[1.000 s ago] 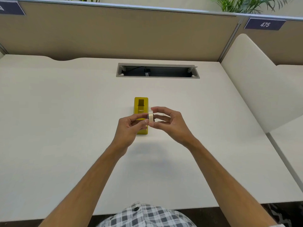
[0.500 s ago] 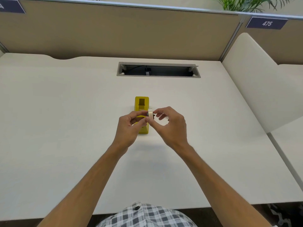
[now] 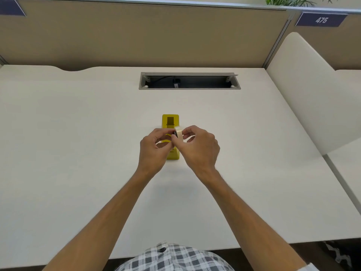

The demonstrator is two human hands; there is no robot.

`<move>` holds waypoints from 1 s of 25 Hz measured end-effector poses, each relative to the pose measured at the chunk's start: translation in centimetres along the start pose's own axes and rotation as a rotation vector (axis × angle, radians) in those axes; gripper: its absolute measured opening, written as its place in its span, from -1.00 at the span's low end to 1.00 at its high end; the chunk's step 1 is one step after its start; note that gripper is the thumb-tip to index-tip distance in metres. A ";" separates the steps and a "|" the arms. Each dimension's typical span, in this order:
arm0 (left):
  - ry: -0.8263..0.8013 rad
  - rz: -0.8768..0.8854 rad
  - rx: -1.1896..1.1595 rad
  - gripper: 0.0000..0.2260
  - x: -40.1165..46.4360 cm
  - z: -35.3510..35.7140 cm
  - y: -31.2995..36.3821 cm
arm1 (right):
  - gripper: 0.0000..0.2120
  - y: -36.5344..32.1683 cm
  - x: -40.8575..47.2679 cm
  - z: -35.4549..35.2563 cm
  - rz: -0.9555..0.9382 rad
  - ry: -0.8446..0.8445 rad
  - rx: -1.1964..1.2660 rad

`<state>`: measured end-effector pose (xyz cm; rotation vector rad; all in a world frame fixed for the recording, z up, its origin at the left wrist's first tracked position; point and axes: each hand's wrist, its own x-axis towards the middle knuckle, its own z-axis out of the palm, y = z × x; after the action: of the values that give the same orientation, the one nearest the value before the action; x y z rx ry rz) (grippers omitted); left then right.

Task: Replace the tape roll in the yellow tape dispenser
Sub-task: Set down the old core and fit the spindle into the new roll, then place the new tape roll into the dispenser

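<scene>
Roll and hub meeting above the dispenser.
Your right hand (image 3: 197, 145) pinches the tape roll (image 3: 178, 132) at frame centre; your left hand (image 3: 154, 148) now presses a dark hub (image 3: 173, 134) closer against it, over the yellow tape dispenser (image 3: 170, 122), likely seating it.

Both hands meet right over the yellow dispenser (image 3: 170, 122), which sits flat on the pale worktop (image 3: 78, 143). The right hand (image 3: 199, 147) pinches a cream tape roll (image 3: 178, 133) held on edge, and the left hand (image 3: 154, 149) has its fingertips on a small dark piece at the roll's left side.
</scene>
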<state>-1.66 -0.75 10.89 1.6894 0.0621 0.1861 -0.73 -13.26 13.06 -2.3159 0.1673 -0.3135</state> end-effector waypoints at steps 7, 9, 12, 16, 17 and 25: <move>0.025 -0.027 0.071 -0.71 1.4 -1.0 -1.8 | -0.72 0.0 0.8 2.6 0.000 0.018 -0.055; 0.039 -0.032 0.116 -0.71 1.6 -1.2 -2.5 | -0.72 0.2 1.3 3.0 0.021 0.011 -0.055; 0.074 -0.058 0.207 -0.69 1.8 -1.5 -4.0 | -0.72 0.5 2.1 3.7 0.063 -0.003 -0.047; 0.051 -0.077 0.315 -0.65 1.2 -1.9 -5.7 | -0.73 0.5 2.9 4.6 0.063 -0.014 -0.050; 0.039 -0.088 0.328 -0.64 1.0 -2.1 -6.0 | -0.73 0.5 3.1 4.8 0.064 -0.015 -0.050; -0.071 -0.118 0.359 -0.48 0.4 -2.3 -8.1 | -0.72 0.3 5.0 6.6 0.053 -0.050 -0.109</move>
<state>-1.07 2.64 3.21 2.0423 0.1493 0.0261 5.91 -9.93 9.30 -2.4198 0.2258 -0.2241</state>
